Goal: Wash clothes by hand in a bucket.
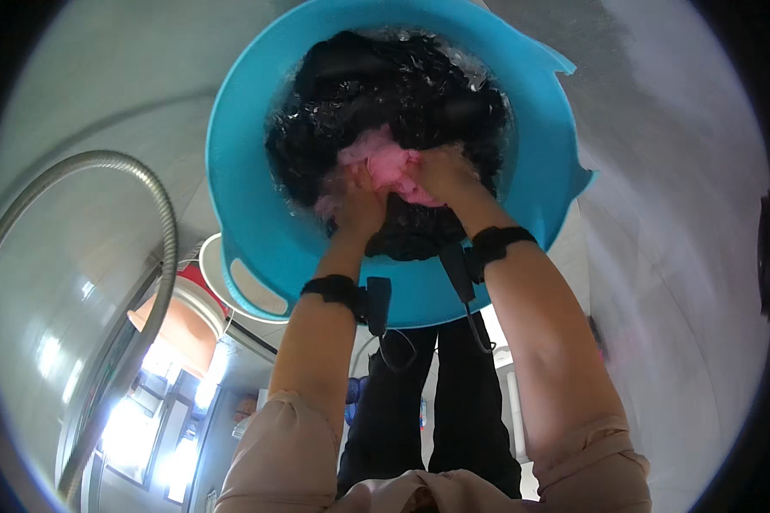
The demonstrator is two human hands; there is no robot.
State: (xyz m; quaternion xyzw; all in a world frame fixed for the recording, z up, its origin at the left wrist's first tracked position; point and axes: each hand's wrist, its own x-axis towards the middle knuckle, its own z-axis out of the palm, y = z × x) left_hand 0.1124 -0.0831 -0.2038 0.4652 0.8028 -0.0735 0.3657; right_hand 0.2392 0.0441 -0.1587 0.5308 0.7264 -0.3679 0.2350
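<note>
Two hands scrubbing a pink cloth in a blue wash tub

At far left a ribbed metal hose [150,197] arcs down past a white bucket with an orange body [188,321], which sits just beside the blue tub [248,214]; the tub holds foamy water and a heap of wet black clothes [376,85]. Amid them, near the front of the tub, lies the pink cloth [389,162], soaked, crumpled into a wad and bright against the black. The left hand [359,205] is curled shut over its lower left part, fingers partly sunk in the wash; the right hand [445,171] is closed tight on its right edge. Each wrist wears a black strap with a small device, a cable hanging below
</note>
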